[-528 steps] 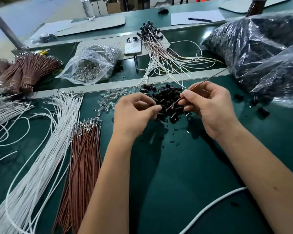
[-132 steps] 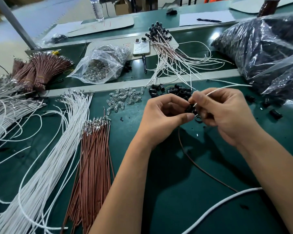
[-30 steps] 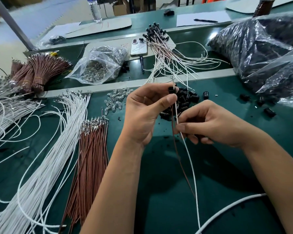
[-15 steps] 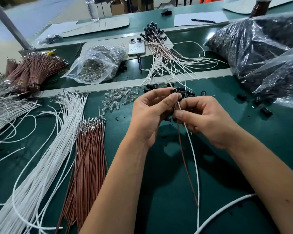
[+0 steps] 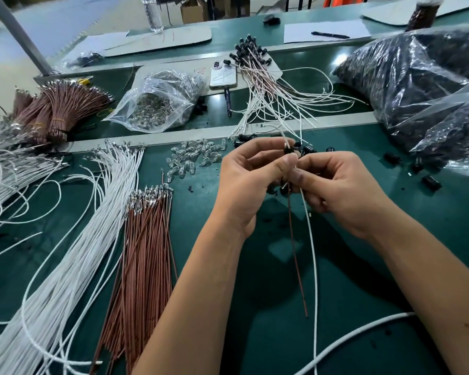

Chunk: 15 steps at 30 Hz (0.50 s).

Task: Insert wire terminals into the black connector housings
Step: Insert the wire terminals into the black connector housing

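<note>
Connector housing (image 5: 289,150) sits just above frame center, pinched between the left hand (image 5: 244,182) thumb and fingers. Right hand (image 5: 341,190) pinches the white wire (image 5: 313,253) right below it — brown wire (image 5: 295,253) dangles alongside, both trailing down over the green table (image 5: 255,334).

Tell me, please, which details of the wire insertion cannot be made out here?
- Head view: black housing, mostly covered by left hand fingers; terminal seating unseen.
- Right hand hides its grip on white wire and brown wire.
</note>
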Each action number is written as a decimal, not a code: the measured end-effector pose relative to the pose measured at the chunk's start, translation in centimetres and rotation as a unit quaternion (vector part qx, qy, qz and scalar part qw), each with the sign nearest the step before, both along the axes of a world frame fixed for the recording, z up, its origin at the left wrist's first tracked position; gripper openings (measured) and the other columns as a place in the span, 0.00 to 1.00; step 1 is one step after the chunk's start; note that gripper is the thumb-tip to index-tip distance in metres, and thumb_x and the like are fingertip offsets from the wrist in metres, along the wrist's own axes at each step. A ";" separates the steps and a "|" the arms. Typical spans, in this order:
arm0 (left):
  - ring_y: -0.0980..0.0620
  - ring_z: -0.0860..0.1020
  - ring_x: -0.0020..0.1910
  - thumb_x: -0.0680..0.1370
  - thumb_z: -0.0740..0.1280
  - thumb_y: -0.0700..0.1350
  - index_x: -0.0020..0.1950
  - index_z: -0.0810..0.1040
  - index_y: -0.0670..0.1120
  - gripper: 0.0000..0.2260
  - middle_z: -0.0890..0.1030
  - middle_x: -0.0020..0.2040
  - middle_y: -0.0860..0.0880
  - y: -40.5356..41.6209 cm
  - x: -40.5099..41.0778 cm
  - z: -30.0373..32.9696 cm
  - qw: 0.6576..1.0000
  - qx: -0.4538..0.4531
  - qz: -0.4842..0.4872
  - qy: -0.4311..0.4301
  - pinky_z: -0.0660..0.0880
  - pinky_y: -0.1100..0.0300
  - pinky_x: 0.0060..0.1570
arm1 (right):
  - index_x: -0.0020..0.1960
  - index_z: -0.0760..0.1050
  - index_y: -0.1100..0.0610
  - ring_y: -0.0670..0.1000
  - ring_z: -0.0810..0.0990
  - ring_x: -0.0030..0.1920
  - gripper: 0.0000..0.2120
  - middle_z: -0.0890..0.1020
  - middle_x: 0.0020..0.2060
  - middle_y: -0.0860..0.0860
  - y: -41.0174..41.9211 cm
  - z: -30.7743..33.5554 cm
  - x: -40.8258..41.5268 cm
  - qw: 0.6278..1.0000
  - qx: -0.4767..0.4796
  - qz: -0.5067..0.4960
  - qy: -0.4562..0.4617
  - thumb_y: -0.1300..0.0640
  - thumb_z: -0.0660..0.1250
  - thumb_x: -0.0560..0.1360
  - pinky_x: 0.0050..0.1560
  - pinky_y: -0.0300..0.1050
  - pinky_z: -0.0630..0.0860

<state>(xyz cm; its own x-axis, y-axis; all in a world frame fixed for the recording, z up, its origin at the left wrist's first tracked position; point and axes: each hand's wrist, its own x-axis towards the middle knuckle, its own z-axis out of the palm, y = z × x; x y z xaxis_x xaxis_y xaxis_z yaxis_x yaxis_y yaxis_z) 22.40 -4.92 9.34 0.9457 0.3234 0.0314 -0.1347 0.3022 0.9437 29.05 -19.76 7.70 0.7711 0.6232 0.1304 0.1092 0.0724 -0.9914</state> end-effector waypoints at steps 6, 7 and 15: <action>0.45 0.79 0.41 0.75 0.74 0.37 0.42 0.85 0.45 0.04 0.85 0.41 0.43 0.6 -0.1 0.2 1.000 0.005 0.025 -0.003 0.76 0.60 0.38 | 0.41 0.85 0.54 0.46 0.67 0.24 0.07 0.77 0.29 0.56 -0.1 -0.1 0.1 1.000 -0.008 0.009 -0.015 0.51 0.75 0.73 0.24 0.36 0.64; 0.45 0.78 0.39 0.74 0.74 0.37 0.42 0.85 0.45 0.04 0.84 0.41 0.42 0.7 -0.1 0.1 1.000 0.003 0.026 -0.007 0.77 0.60 0.38 | 0.42 0.85 0.54 0.46 0.69 0.24 0.07 0.78 0.28 0.53 -0.1 -0.1 0.1 1.000 -0.011 0.005 -0.020 0.50 0.74 0.73 0.24 0.35 0.65; 0.53 0.80 0.34 0.74 0.74 0.35 0.43 0.85 0.43 0.03 0.85 0.39 0.45 1.7 -0.1 0.1 0.996 -0.011 0.070 -0.052 0.77 0.62 0.36 | 0.46 0.87 0.56 0.47 0.72 0.27 0.06 0.80 0.30 0.50 -0.4 -0.6 0.3 0.995 -0.070 0.042 -0.065 0.58 0.72 0.79 0.26 0.34 0.66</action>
